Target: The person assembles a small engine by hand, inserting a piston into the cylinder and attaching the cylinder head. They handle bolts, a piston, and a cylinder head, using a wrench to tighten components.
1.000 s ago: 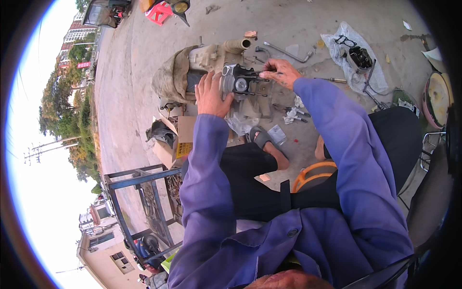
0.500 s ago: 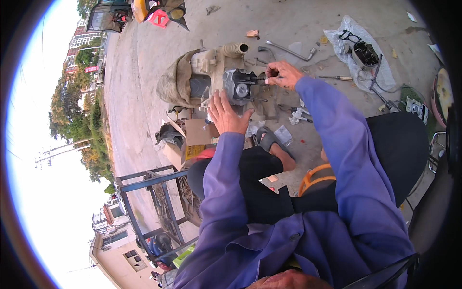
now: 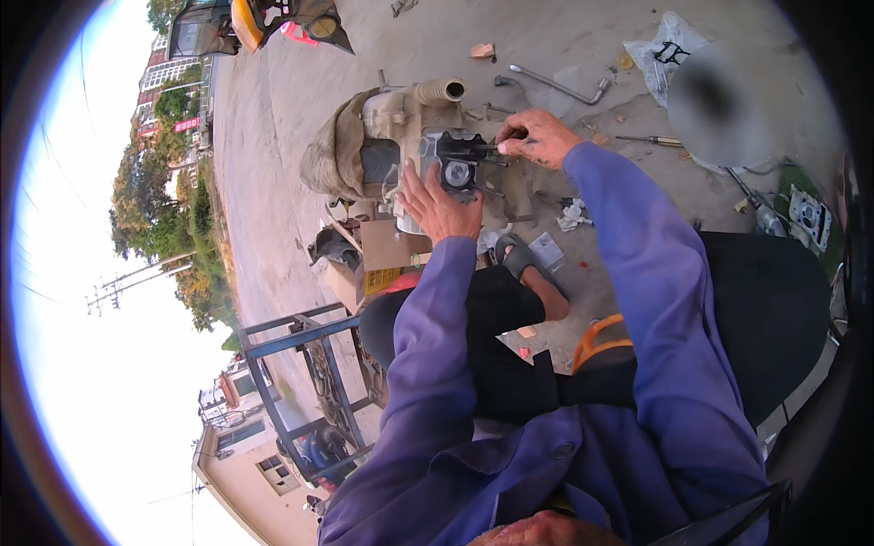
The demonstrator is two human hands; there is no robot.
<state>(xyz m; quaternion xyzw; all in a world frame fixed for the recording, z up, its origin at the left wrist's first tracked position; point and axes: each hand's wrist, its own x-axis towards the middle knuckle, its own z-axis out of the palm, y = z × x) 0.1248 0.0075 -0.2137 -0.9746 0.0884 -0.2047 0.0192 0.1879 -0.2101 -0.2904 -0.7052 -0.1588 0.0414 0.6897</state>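
A dirty small engine point(image 3: 401, 136) with a pale casing and a dark cylinder part point(image 3: 460, 168) sits on the concrete in front of me. My left hand point(image 3: 437, 205) rests flat against the lower side of the dark cylinder part, fingers spread. My right hand point(image 3: 537, 136) is closed around something small at the right side of that part, by its thin studs; what it pinches is too small to tell. Both arms wear purple sleeves.
A bent metal wrench point(image 3: 560, 86) and a screwdriver point(image 3: 651, 140) lie on the ground beyond the engine. A plastic bag with parts point(image 3: 669, 45) lies at the far right. A cardboard box point(image 3: 382, 259) stands near my knee. A blue metal frame point(image 3: 300, 364) stands at the left.
The view has shifted, so the engine sits lower and nearer the middle. My left hand stays on the cylinder part and my right hand stays at its right side.
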